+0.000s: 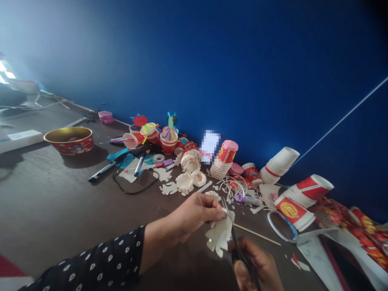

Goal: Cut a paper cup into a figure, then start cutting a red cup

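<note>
The left hand pinches a pale, jagged piece of cut paper cup just beyond the near edge of the view. The right hand grips black-handled scissors, with the blades rising across the top of the piece, right beside the left fingertips. The hands are close together, both at the piece, which hangs in uneven lobes above the dark brown surface. A black sleeve with white dots covers the left forearm. Well left of the hands stands a gold-lined red bowl, its contents too dim to tell. The far edge of the surface meets a blue wall. Along the wall stand red paper cups holding coloured paper strips, and a stack of paper cups topped with a pink one, while white paper cups lie tilted on their sides to the right. Nearer the hands, fringed paper-cup baskets sit among paper scraps. A thin wooden stick lies just right of the scissors, a red printed cup lies on its side farther right, and marker pens and a tape roll lie to the far left.
</note>
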